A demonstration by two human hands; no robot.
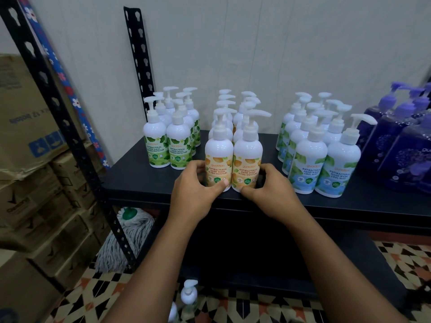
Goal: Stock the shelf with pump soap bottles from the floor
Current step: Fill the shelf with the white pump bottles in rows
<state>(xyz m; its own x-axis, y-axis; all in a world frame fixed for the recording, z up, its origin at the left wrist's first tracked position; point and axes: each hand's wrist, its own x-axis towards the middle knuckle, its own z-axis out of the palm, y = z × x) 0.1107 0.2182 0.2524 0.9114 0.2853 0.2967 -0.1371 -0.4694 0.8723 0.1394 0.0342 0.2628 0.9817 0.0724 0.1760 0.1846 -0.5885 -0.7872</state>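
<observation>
With my left hand (pixel 198 186) curled round the left orange bottle (pixel 218 157) and my right hand (pixel 264 186) round the right orange bottle (pixel 247 159) at the front edge of the shelf (pixel 144 183), I'd slide both back evenly, labels forward, snug against their row, keeping them upright

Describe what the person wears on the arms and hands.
The left arm and right arm are bare, no sleeves in view. The left hand and right hand wear no gloves; no rings, watch or bracelet are visible.
</observation>
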